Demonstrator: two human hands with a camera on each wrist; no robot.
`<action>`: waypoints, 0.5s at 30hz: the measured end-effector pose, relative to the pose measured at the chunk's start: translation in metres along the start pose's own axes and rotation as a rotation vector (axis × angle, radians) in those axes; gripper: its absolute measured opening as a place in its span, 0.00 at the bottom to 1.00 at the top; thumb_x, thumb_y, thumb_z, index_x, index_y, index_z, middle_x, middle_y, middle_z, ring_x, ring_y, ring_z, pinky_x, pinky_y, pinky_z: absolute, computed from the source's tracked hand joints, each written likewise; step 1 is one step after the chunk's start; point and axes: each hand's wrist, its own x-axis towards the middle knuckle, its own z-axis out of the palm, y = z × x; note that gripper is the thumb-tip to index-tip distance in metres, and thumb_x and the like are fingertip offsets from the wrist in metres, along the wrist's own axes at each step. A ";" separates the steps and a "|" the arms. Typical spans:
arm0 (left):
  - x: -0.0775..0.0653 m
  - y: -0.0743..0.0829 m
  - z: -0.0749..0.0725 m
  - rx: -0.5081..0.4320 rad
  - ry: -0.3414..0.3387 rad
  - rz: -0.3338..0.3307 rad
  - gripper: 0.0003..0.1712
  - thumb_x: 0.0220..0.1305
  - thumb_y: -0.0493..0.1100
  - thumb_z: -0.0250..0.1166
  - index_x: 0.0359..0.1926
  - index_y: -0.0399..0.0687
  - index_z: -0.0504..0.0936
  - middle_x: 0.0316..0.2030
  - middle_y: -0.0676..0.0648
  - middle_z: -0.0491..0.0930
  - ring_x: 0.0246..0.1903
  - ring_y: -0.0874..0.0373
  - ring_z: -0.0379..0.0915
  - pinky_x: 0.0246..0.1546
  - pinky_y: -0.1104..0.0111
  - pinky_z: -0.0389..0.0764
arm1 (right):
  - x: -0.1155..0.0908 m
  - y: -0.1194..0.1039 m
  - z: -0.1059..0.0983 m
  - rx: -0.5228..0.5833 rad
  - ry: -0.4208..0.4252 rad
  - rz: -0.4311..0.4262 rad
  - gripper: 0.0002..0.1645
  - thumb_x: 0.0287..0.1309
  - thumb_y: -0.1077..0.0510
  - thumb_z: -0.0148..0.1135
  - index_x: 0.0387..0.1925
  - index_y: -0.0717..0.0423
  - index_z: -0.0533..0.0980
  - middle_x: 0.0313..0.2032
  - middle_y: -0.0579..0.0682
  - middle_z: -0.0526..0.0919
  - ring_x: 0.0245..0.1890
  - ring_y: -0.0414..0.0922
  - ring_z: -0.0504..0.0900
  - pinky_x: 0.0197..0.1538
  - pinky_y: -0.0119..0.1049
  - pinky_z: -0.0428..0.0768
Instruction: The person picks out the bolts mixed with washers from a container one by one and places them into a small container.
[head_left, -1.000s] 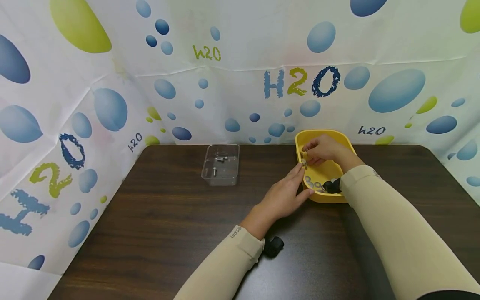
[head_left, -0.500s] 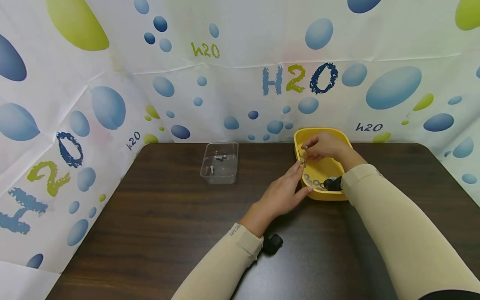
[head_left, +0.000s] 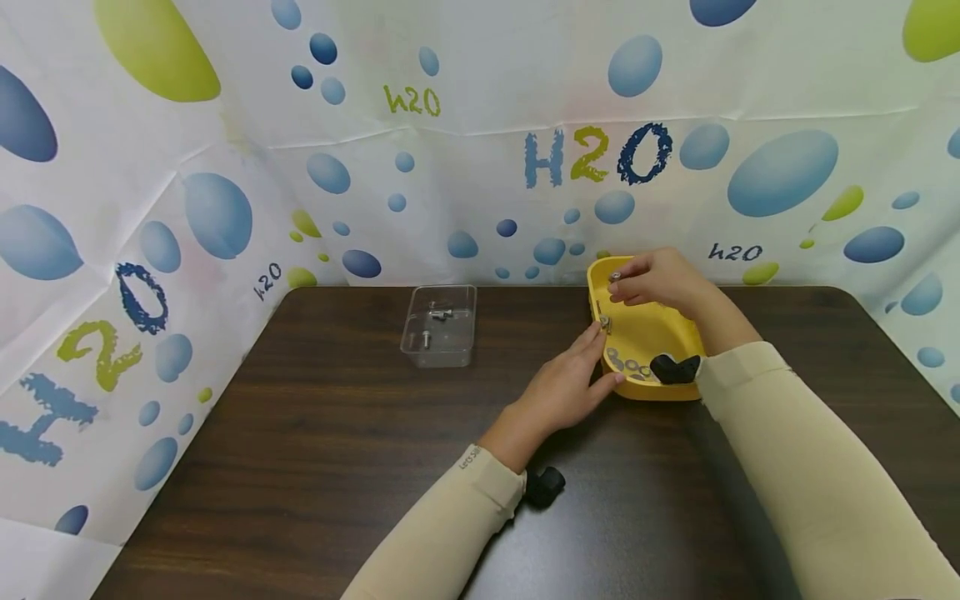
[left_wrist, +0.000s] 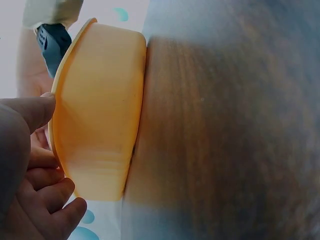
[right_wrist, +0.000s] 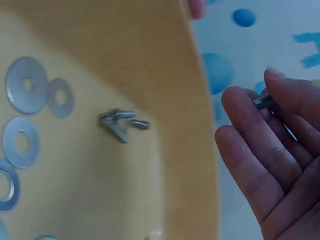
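Observation:
A yellow plastic bin [head_left: 626,390] stands at the back right of the table. Over its far left part my right hand [head_left: 663,279] pinches a small bolt [right_wrist: 263,101] between thumb and fingers, its threaded end showing in the right wrist view. My left hand [head_left: 558,387] rests against the bin's left side, fingers extended along the rim and thumb touching the near corner. Inside the bin, several bolts [right_wrist: 117,122] lie in a small pile near the left hand's fingertips. Flat metal washers [right_wrist: 21,142] are spread over the bin's near left floor.
To the left stands a clear plastic box [head_left: 438,357] with several bolts [head_left: 442,315] lying in it. Both sit on a dark wood table [head_left: 315,467]. A white printed cloth [head_left: 465,192] hangs right behind the table's back edge. Black wrist cameras [head_left: 545,487] are strapped on both wrists.
My right hand has lifted from the bolt pile with a bolt between its fingertips, moving up and toward the bin's far end. The left hand stays at the rim.

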 end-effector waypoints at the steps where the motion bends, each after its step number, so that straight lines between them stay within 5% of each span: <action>1: 0.000 0.000 0.000 0.002 0.000 -0.001 0.43 0.73 0.62 0.51 0.78 0.46 0.51 0.78 0.48 0.45 0.74 0.56 0.51 0.70 0.61 0.64 | -0.003 -0.001 -0.002 0.007 0.010 -0.004 0.25 0.61 0.48 0.67 0.53 0.60 0.78 0.49 0.58 0.85 0.51 0.56 0.84 0.57 0.50 0.79; 6: 0.001 0.001 -0.001 0.006 0.002 -0.007 0.43 0.72 0.62 0.51 0.78 0.46 0.50 0.78 0.49 0.45 0.74 0.56 0.52 0.70 0.61 0.64 | -0.016 -0.007 -0.007 0.039 0.062 -0.028 0.27 0.62 0.47 0.66 0.55 0.62 0.78 0.52 0.59 0.82 0.50 0.54 0.85 0.57 0.48 0.80; 12: -0.003 -0.003 -0.005 -0.018 -0.001 -0.016 0.44 0.72 0.63 0.51 0.78 0.49 0.48 0.78 0.49 0.44 0.74 0.56 0.51 0.70 0.60 0.64 | -0.030 -0.012 -0.004 0.109 0.127 -0.039 0.29 0.62 0.44 0.66 0.55 0.62 0.78 0.48 0.56 0.85 0.45 0.50 0.87 0.62 0.60 0.73; 15: -0.009 -0.009 -0.010 -0.030 0.006 -0.033 0.44 0.72 0.64 0.51 0.78 0.48 0.49 0.79 0.51 0.42 0.75 0.56 0.50 0.70 0.60 0.63 | -0.035 -0.015 0.001 0.156 0.160 -0.070 0.29 0.61 0.44 0.67 0.55 0.61 0.79 0.45 0.52 0.86 0.42 0.46 0.86 0.60 0.55 0.76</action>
